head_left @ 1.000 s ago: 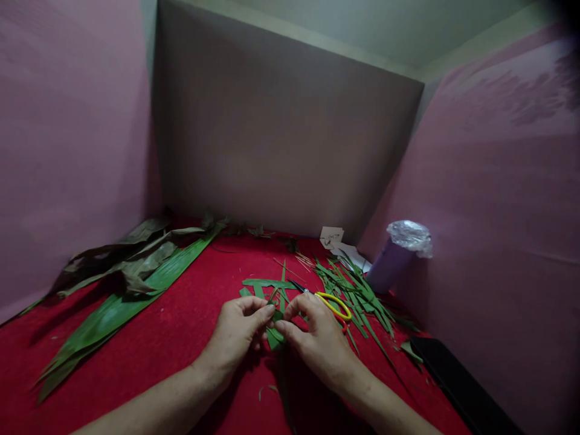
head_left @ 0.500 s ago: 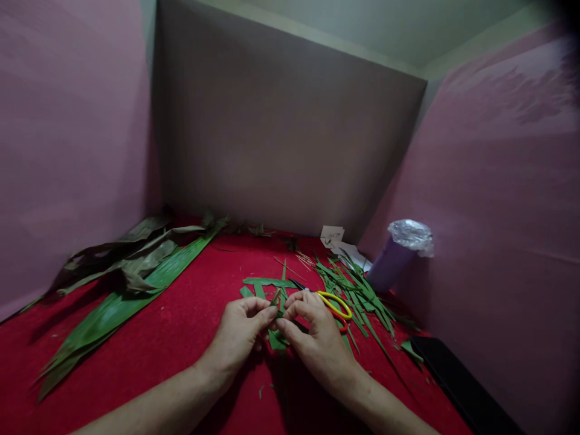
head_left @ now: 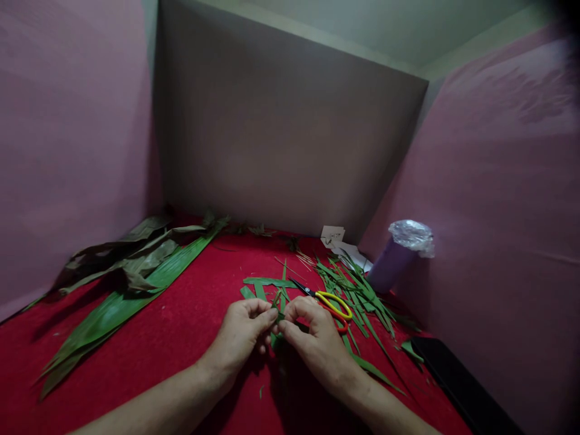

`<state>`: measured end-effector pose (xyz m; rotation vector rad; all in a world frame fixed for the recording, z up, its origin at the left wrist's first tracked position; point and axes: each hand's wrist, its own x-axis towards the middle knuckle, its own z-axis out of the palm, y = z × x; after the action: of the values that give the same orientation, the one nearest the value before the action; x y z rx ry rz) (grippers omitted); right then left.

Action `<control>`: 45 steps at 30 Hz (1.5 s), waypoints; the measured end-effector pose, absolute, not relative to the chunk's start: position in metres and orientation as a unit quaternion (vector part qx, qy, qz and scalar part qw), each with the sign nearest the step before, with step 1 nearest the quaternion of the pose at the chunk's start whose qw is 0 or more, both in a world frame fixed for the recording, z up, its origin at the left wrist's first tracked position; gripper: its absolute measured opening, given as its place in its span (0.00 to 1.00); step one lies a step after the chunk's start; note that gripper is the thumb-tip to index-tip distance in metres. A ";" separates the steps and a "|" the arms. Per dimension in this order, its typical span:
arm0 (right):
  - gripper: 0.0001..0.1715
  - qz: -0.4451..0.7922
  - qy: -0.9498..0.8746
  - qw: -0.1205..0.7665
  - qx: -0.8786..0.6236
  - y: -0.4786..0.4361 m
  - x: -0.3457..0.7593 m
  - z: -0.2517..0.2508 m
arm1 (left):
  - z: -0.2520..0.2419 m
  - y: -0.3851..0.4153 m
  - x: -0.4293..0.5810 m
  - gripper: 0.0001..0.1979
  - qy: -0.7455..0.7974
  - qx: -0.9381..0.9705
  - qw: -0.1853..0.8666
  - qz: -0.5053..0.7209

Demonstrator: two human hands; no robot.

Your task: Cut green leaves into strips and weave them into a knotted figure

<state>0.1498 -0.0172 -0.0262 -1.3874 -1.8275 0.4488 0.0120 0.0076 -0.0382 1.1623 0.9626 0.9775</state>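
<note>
on red cloth [head_left: 194, 341], the left hand [head_left: 244, 329] and right hand [head_left: 312, 332] pinch a green leaf piece [head_left: 280, 316] between thumbs and fingers; scissors [head_left: 321, 295] lie just right.

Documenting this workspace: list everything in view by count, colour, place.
Surface: one, red, below
Broad leaf: at least one, green, left
Withered leaves: several, dull, left and back
Leaf strips: many, green, right
Leaf pieces: several, green, centre
Sticks: several, pale, beyond centre
Scissors: one pair, black-yellow-red, centre right
Papers: at least two, white, back right
Container: one, purple, plastic-topped, right
Flat object: one, black, lower right
Walls: three, pink sides, grey back
Ceiling: one, pale, top
Held leaf: count unclear, green, lower centre
Left hand: one, at held leaf
Right hand: one, at held leaf
</note>
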 end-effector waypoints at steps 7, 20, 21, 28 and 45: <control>0.08 0.212 -0.703 0.395 -0.552 -0.018 0.149 -0.025 | -0.034 0.008 0.011 0.13 0.428 0.508 0.616 0.424; 0.19 0.390 -0.661 0.405 -0.496 -0.010 0.157 -0.017 | -0.020 0.007 0.003 0.13 0.407 0.515 0.617 0.435; 0.22 0.381 -0.665 0.418 -0.488 -0.008 0.160 -0.016 | -0.018 0.009 0.002 0.13 0.400 0.517 0.620 0.434; 0.17 0.296 -0.697 0.366 -0.541 0.012 0.178 -0.021 | -0.004 0.022 -0.025 0.11 0.320 0.565 0.693 0.312; 0.09 0.158 -0.753 0.227 -0.597 0.030 0.138 -0.030 | 0.003 0.053 -0.076 0.07 0.265 0.576 0.721 0.280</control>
<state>0.1381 0.0295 -0.0300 -1.6458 -2.0757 0.4348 -0.0756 0.0526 0.0032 1.2717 0.5865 0.6198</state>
